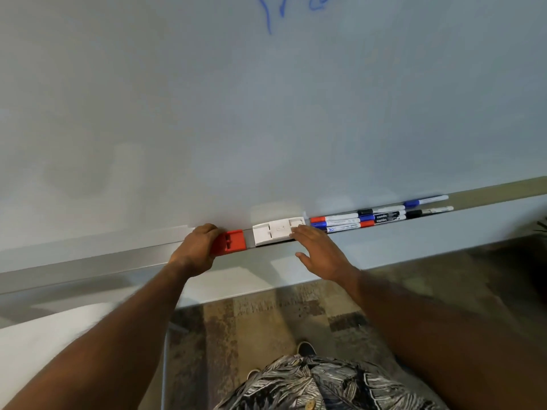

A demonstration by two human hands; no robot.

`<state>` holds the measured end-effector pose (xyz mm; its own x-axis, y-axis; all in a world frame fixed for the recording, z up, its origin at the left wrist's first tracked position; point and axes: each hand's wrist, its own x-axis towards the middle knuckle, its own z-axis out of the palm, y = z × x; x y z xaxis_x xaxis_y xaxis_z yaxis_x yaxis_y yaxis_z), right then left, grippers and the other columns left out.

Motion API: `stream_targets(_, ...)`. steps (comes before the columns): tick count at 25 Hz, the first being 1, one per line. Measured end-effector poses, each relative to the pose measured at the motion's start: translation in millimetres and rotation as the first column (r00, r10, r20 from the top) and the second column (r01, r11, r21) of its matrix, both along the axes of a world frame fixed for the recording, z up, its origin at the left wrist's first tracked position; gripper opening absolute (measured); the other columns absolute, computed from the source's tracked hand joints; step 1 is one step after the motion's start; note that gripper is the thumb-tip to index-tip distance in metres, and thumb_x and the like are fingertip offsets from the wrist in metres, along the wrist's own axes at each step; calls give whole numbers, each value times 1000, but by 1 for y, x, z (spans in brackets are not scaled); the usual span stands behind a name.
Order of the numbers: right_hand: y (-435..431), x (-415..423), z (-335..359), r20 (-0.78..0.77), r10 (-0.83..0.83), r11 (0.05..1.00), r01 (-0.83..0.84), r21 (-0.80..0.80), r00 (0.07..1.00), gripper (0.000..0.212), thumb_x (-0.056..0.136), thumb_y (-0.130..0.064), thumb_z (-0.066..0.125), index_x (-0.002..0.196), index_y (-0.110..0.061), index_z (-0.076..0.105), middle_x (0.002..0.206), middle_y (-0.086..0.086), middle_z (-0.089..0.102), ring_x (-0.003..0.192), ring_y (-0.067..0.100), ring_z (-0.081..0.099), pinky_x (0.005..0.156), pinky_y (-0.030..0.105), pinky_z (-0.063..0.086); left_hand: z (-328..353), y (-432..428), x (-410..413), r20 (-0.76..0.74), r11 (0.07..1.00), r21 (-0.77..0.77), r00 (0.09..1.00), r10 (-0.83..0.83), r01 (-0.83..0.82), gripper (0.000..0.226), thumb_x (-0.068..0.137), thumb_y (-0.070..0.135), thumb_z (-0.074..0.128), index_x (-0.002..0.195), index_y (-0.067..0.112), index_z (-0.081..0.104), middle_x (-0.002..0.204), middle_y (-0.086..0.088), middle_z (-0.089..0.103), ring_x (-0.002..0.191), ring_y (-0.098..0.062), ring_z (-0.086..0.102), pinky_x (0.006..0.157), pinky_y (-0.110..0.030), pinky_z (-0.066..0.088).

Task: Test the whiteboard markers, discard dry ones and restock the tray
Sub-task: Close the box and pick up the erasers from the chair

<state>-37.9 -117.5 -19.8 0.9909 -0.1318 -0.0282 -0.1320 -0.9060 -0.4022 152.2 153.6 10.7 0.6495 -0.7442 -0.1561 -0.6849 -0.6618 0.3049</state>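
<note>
Red plastic marks the red eraser, which lies on the metal tray along the lower edge of the whiteboard. The left hand grips its left end, fingers curled over the top. Just to its right, apart by a narrow gap, sits the white eraser. The right hand is flat, fingers straight and slightly spread, and its fingertips reach the front right corner of the white eraser; whether they press on it cannot be told. The two hands are apart, one at each eraser. The markers lie lengthwise in the tray, just right of the white eraser, bundled side by side with red, blue and black caps on; two more extend the row farther right. Blue strokes show at the top of the whiteboard. Below the tray appear patterned carpet, a shoe and a leaf-print shirt.
</note>
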Motion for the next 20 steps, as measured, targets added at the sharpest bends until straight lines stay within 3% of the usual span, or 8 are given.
stream_targets(6, 13, -27, 0, -102, -105, 994, 102, -33, 989, 54, 99, -34, 56, 149, -26, 39, 159, -4, 32, 147, 16, 26, 119, 30, 17, -11, 6, -2, 73, 998, 57, 997, 12, -16, 60, 83, 11, 69, 140, 19, 51, 141, -1, 52, 128, -27, 44, 104, -45, 35)
stream_targets(13, 29, -64, -2, -172, -217, 976, 210, -61, 961, 53, 100, -36, 52, 150, -26, 35, 160, -4, 30, 148, 17, 24, 121, 33, 15, -22, 10, -7, 117, 1000, -19, 993, 22, -20, 50, 79, 1, 69, 127, 13, 63, 134, -9, 54, 117, -35, 53, 103, -43, 46)
stream_targets(16, 37, -78, -1, -200, -268, 963, 259, -71, 942, 54, 100, -38, 51, 150, -28, 34, 161, -5, 28, 148, 17, 23, 121, 34, 15, -24, 11, -15, 147, 999, 7, 989, 30, -31, 52, 78, 9, 73, 128, 10, 61, 131, -10, 56, 117, -34, 53, 101, -44, 46)
stream_targets(20, 48, -85, 2, -171, -286, 958, 279, -66, 943, 54, 99, -38, 53, 149, -27, 35, 159, -4, 31, 147, 18, 26, 121, 35, 17, -24, 14, -26, 115, 997, 74, 993, 26, -35, 69, 83, 27, 71, 145, 13, 43, 150, -9, 42, 134, -31, 42, 111, -43, 38)
